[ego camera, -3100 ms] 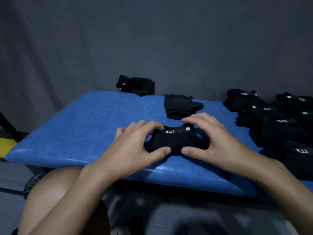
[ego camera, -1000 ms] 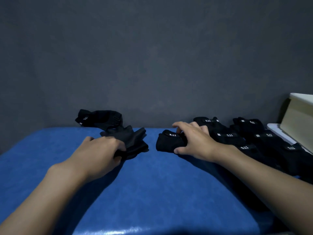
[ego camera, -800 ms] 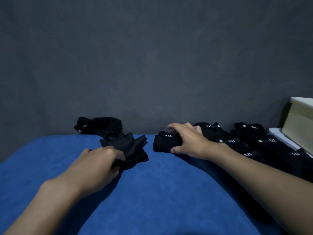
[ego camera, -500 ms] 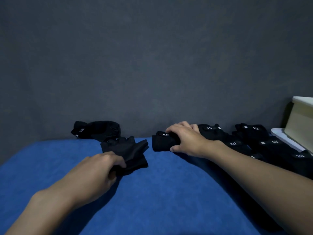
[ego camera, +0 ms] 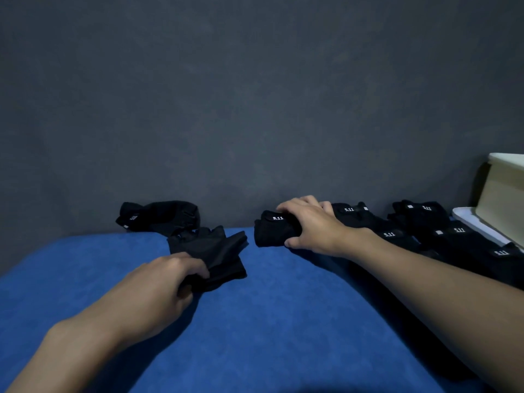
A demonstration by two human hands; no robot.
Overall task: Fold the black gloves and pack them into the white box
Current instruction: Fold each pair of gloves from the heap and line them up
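Left hand (ego camera: 158, 282) gripped the flat black fingerless glove (ego camera: 209, 252) mid-frame on the blue padded table (ego camera: 269, 321). Right hand (ego camera: 312, 225) clutched the folded black glove bundle (ego camera: 270, 232) centre-right; white box (ego camera: 502, 191) sat far right.

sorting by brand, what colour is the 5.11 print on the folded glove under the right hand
White, on the black folded glove under the right hand; the head view, the only one, shows it.

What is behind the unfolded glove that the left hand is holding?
A second loose black glove lies behind the unfolded glove, at the blue table's far edge. Its near part is covered by the unfolded glove, so whether they touch cannot be seen.
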